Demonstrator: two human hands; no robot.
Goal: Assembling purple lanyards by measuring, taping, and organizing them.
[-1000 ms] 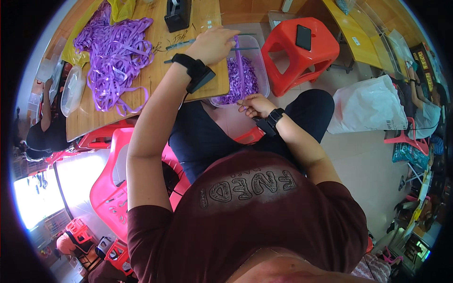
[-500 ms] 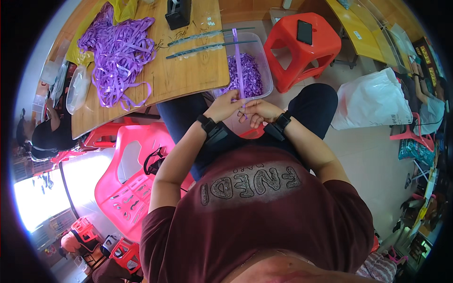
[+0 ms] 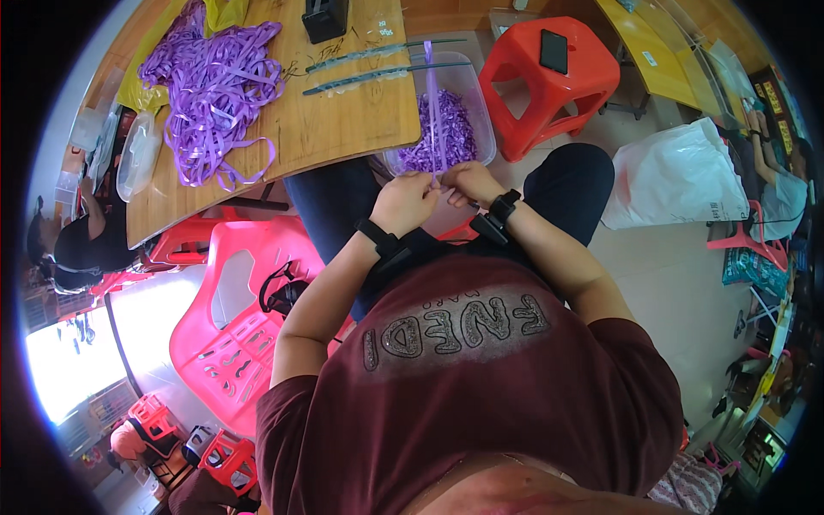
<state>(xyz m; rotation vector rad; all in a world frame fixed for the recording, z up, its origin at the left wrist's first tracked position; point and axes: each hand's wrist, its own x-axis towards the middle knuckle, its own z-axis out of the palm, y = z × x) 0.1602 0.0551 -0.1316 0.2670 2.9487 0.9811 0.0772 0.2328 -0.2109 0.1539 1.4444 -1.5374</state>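
Note:
A purple ribbon point(image 3: 431, 99) is looped over two thin dark rods point(image 3: 388, 78) that stick out past the table edge, and runs down to my hands. My left hand point(image 3: 405, 202) is closed on its lower end. Close against it, my right hand point(image 3: 474, 182) pinches at the same spot with curled fingers. The fingertips partly cover the ribbon end, so any knot there is hidden. Beneath the ribbon, a clear plastic bin point(image 3: 489, 137) holds a heap of small purple ribbon pieces point(image 3: 457, 137).
A tangled pile of purple ribbon point(image 3: 215, 86) lies on the wooden table point(image 3: 343, 129) beside a yellow bag point(image 3: 137, 90) and a black tape dispenser point(image 3: 324, 21). To the right are a red stool point(image 3: 515, 64) with a phone point(image 3: 554, 51) and a white sack point(image 3: 674, 180). A pink chair point(image 3: 202, 330) stands left.
My hands have drawn together, and the right fingers have curled in at the ribbon. Two strands now show below the rods where one showed before.

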